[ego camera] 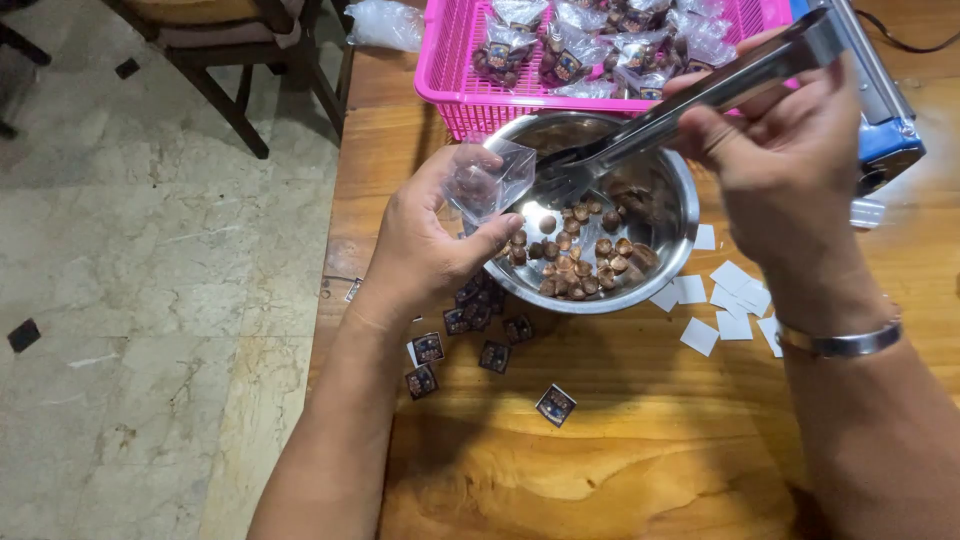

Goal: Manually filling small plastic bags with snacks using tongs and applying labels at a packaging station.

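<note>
left hand (425, 235): pinching small clear plastic pouch (487, 180) open
right hand (785, 150): gripping metal tongs (680, 100), tips at pouch
done: pink plastic basket (450, 70) holds many filled packets
left: brown nuts remain in round steel bowl (682, 215)

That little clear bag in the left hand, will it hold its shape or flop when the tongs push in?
The clear bag looks like thin film, creased where the left hand pinches it, so it probably flops and buckles. It seems nearly weightless. The tongs in the right hand could easily push its mouth shut.

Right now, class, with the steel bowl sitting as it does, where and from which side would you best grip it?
Probably the bare near rim of the steel bowl, pinched from the person's own side. The left hand with its clear bag crowds the left edge, the tongs cross the top, and the pink basket blocks the far side.
</note>
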